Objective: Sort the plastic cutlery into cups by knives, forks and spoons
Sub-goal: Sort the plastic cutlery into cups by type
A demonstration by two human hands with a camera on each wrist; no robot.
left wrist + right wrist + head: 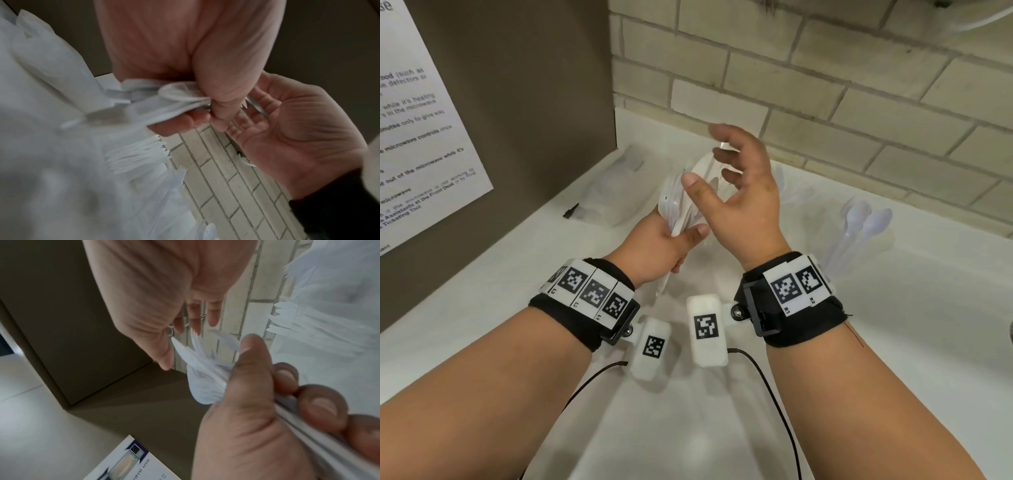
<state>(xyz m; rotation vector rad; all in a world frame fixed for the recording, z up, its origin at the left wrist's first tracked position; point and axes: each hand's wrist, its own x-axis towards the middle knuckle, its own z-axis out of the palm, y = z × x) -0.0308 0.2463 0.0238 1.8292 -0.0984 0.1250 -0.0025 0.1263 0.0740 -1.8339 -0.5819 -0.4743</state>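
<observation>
Currently the left hand [654, 245] grips a bundle of white plastic cutlery [681, 202] by the handles, thumb and curled fingers clamped around it, above the white counter [482, 325]. The right hand [743, 192] hovers just beside the bundle's upper ends, fingers spread and relaxed, holding nothing. Spoons [866, 219] stand in a clear cup [859, 246] to the right, near the tiled wall [825, 85]
</observation>
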